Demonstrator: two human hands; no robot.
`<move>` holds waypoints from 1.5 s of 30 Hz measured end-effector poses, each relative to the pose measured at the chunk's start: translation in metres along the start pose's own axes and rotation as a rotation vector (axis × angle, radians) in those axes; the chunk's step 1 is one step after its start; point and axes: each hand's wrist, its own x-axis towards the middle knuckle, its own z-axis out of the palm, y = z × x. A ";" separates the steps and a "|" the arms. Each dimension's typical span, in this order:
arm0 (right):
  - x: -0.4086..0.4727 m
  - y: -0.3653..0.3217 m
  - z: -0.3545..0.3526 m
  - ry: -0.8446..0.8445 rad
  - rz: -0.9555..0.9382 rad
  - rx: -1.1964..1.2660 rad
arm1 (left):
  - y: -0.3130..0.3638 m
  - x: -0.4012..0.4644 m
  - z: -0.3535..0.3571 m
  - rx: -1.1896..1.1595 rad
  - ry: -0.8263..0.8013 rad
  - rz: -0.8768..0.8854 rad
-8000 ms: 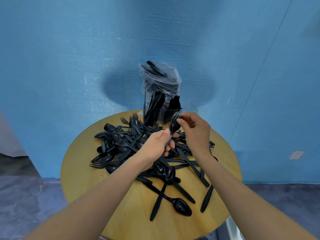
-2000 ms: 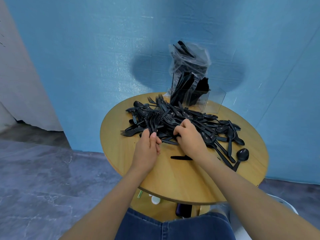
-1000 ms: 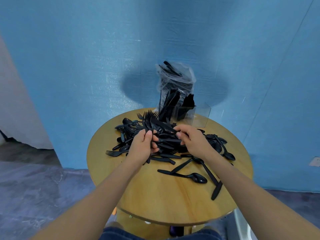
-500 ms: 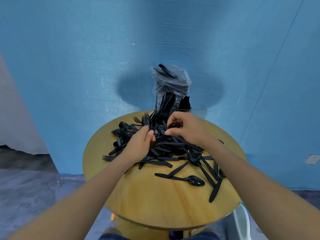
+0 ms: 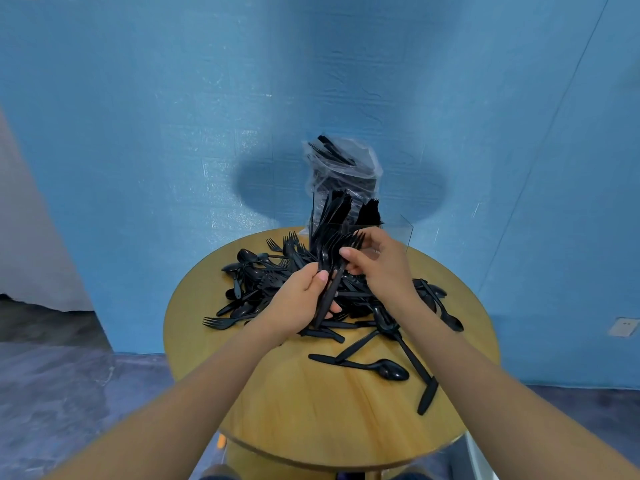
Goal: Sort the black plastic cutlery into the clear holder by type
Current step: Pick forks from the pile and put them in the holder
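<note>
Currently on view, item by item:

- Left hand (image 5: 298, 303): fingers and thumb curled round the handles of a bundle of forks (image 5: 334, 261), gripping them low on the shafts.
- Bundle of forks: black plastic, held roughly upright and fanned, tines uppermost, raised above the pile and just in front of the holder.
- Right hand (image 5: 379, 268): fingers bent, fingertips pinching the bundle near the fork heads; thumb (image 5: 351, 255) pressed against the necks.
- Clear holder (image 5: 398, 230): transparent box with compartments, at the far edge of the table. One section holds upright knives (image 5: 334, 209), the next holds forks with tines up (image 5: 370, 213); the right-hand section shows only clear wall.
- Loose cutlery pile (image 5: 263, 289): black forks, spoons and knives tangled across the middle of the table, beneath and around both hands.
- Stray pieces: one spoon (image 5: 377, 367) lying flat near the front of the pile; one knife (image 5: 427, 396) lying apart toward the right front edge.
- Plastic bag (image 5: 341, 168): clear, containing more black cutlery, standing behind the holder.
- Round wooden table (image 5: 311, 410): bears everything above.
- Blue wall (image 5: 138, 116): behind the table.
</note>
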 end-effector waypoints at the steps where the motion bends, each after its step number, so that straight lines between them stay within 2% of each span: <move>1: -0.001 0.000 0.000 0.007 -0.004 0.011 | 0.000 0.000 0.001 -0.031 -0.008 -0.009; 7: -0.004 0.001 -0.001 0.088 0.009 0.015 | 0.000 0.002 0.002 -0.161 0.022 -0.069; 14: 0.003 -0.004 -0.008 0.045 0.017 -0.110 | 0.000 0.007 -0.001 0.006 0.065 -0.083; 18: 0.003 -0.007 -0.007 0.016 0.061 -0.086 | 0.006 0.006 0.006 -0.085 -0.001 -0.076; 23: 0.000 -0.002 -0.003 0.131 0.099 -0.085 | 0.015 0.004 0.014 -0.181 -0.035 -0.074; 27: 0.003 -0.005 -0.003 0.169 0.046 -0.105 | 0.019 0.004 0.018 -0.214 -0.045 -0.068; 35: -0.001 -0.006 -0.008 0.120 0.051 -0.081 | 0.015 0.008 0.022 -0.160 0.019 -0.089; 38: -0.001 -0.002 -0.011 0.161 0.066 -0.050 | 0.014 0.008 0.026 -0.149 0.012 -0.087; 45: 0.005 -0.001 -0.023 0.227 -0.008 -0.201 | 0.014 0.024 0.030 -0.054 0.111 -0.059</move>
